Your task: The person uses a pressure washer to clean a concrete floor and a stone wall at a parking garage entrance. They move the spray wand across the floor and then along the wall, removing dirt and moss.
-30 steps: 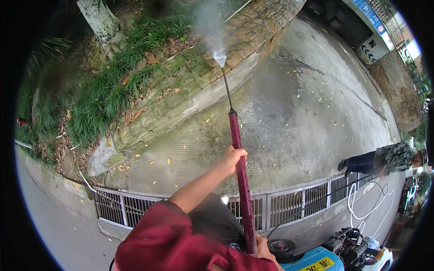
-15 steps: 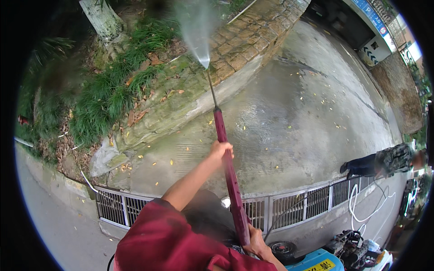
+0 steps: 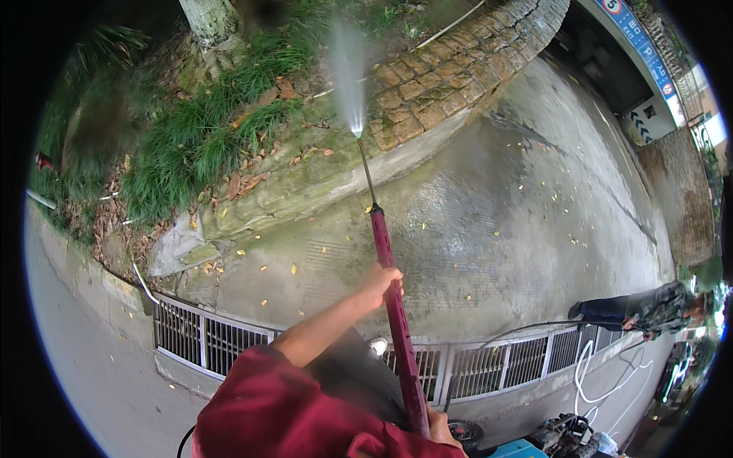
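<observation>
A long pressure washer wand (image 3: 402,328) with a dark red perforated guard slants up and forward from my body. My left hand (image 3: 384,284) is wrapped round the middle of the guard. Close to me, my right hand (image 3: 440,426) grips its rear end, with part of the fingers hidden. The thin metal lance (image 3: 368,175) points at the stone-topped kerb wall, and a white fan of water (image 3: 351,91) sprays from its tip over the wall's mossy top, beside the brown paving stones (image 3: 416,99).
Grass (image 3: 179,160) and a tree trunk (image 3: 210,23) lie beyond the wall. A metal drain grate (image 3: 183,328) crosses the wet concrete ramp (image 3: 473,229). At right, another person (image 3: 641,309) holds a black hose (image 3: 527,327); white hose (image 3: 584,374) and an engine machine (image 3: 569,435) lie nearer.
The lance tip has shifted slightly right and down in view, with spray still running. My hands keep their grip. The other person's hands now hold the black hose, which has lifted.
</observation>
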